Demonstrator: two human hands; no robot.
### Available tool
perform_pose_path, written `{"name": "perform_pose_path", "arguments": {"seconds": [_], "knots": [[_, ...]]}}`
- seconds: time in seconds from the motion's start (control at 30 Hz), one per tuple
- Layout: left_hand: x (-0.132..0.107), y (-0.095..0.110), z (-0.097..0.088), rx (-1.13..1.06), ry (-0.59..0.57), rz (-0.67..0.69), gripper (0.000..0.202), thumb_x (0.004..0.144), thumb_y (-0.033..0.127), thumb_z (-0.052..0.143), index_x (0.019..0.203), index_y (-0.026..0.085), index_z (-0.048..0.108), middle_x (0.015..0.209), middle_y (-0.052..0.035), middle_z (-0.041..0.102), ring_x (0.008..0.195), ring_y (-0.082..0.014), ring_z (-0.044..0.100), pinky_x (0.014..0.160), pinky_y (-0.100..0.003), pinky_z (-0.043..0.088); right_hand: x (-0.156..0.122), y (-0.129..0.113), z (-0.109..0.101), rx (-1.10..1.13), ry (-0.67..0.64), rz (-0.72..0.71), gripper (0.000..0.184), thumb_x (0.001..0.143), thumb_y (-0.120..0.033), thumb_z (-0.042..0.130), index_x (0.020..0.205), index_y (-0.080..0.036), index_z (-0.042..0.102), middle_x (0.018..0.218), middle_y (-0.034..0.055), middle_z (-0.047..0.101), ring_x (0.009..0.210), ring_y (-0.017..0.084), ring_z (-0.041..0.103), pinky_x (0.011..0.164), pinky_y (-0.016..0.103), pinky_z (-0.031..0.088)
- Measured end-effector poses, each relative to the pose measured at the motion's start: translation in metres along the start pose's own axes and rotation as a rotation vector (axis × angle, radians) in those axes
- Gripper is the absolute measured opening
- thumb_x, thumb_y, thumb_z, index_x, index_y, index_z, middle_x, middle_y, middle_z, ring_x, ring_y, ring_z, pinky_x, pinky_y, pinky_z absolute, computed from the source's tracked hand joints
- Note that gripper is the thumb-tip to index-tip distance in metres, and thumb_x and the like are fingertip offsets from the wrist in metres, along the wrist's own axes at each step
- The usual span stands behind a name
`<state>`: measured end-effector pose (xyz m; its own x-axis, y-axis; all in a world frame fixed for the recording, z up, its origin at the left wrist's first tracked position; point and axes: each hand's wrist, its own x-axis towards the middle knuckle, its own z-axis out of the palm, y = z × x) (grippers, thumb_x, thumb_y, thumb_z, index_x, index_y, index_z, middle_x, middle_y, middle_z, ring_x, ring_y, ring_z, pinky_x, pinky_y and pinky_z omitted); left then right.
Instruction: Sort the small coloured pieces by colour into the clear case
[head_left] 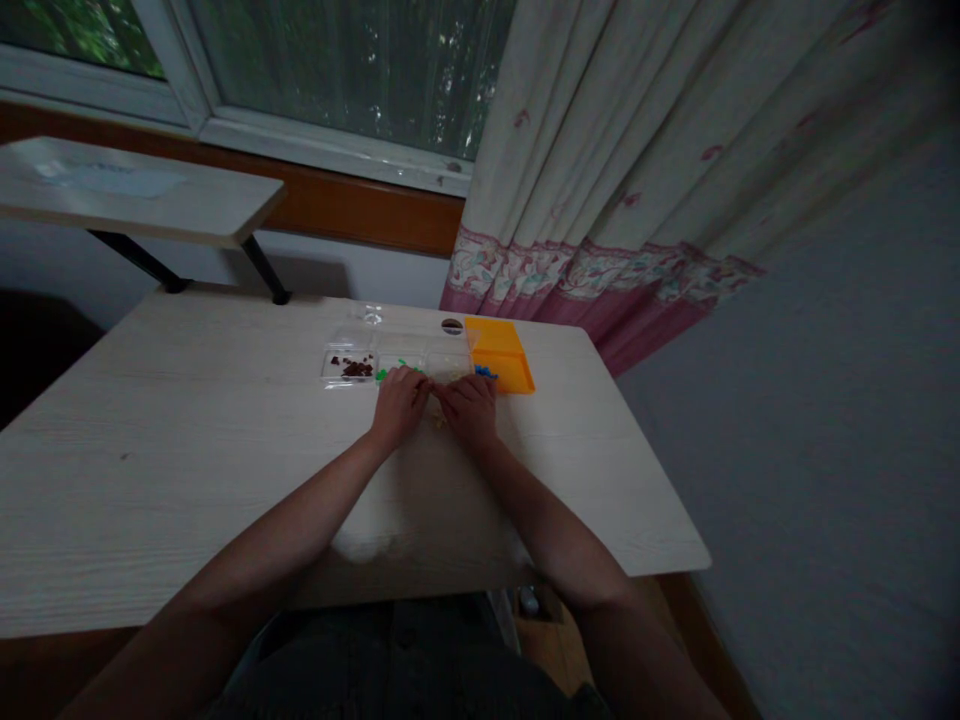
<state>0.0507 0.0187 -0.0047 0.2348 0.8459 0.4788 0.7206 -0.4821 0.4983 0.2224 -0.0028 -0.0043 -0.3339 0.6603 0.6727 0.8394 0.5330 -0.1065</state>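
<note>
My left hand (402, 402) and my right hand (469, 404) meet fingertip to fingertip at the near edge of a clear plastic compartment tray (327, 372). Both are closed in a pinch; whatever is between the fingers is too small to make out. Just below them, small pale pieces (439, 421) lie on the table. Dark brown pieces (357, 369) fill part of the tray's left compartment. Green pieces (382, 375) show beside my left hand, partly covered by it. Blue pieces (485, 372) sit just beyond my right hand, by the yellow case (514, 373).
The yellow case lies opened flat. A dark round object (451, 326) is behind the tray. On the left, a raised shelf (150, 200) stands on black legs over the pale wooden table (187, 450). A curtain (585, 200) hangs behind the table's back right.
</note>
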Motion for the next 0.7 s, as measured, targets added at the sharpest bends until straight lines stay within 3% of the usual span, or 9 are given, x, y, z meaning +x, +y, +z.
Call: {"name": "perform_pose_path", "arguments": {"seconds": [0.37, 0.57, 0.7], "knots": [[0.000, 0.002, -0.003, 0.023, -0.008, 0.008, 0.028, 0.098, 0.032, 0.043, 0.081, 0.018, 0.061, 0.082, -0.0066, 0.058, 0.084, -0.0229, 0.050, 0.078, -0.035, 0.040, 0.002, -0.001, -0.002, 0.001, -0.026, 0.023, 0.017, 0.092, -0.027, 0.061, 0.101, -0.029, 0.074, 0.087, 0.0017, 0.071, 0.094, 0.019, 0.055, 0.094, 0.036, 0.034], [0.000, 0.002, -0.003, -0.041, -0.025, 0.016, 0.031, 0.099, 0.029, 0.040, 0.087, 0.018, 0.066, 0.087, -0.0071, 0.060, 0.088, -0.0228, 0.052, 0.083, -0.037, 0.040, 0.005, 0.026, 0.004, -0.023, 0.173, 0.385, 0.020, 0.093, -0.032, 0.057, 0.093, -0.023, 0.075, 0.088, 0.0048, 0.071, 0.093, 0.020, 0.056, 0.092, 0.038, 0.036], [0.000, 0.002, -0.002, -0.041, -0.051, 0.032, 0.030, 0.098, 0.029, 0.042, 0.089, 0.018, 0.068, 0.087, -0.0073, 0.061, 0.089, -0.0230, 0.052, 0.083, -0.037, 0.040, 0.005, 0.036, 0.009, -0.069, 0.209, 0.472, 0.021, 0.093, -0.035, 0.057, 0.091, -0.024, 0.076, 0.094, 0.0055, 0.070, 0.099, 0.022, 0.056, 0.095, 0.040, 0.035]]}}
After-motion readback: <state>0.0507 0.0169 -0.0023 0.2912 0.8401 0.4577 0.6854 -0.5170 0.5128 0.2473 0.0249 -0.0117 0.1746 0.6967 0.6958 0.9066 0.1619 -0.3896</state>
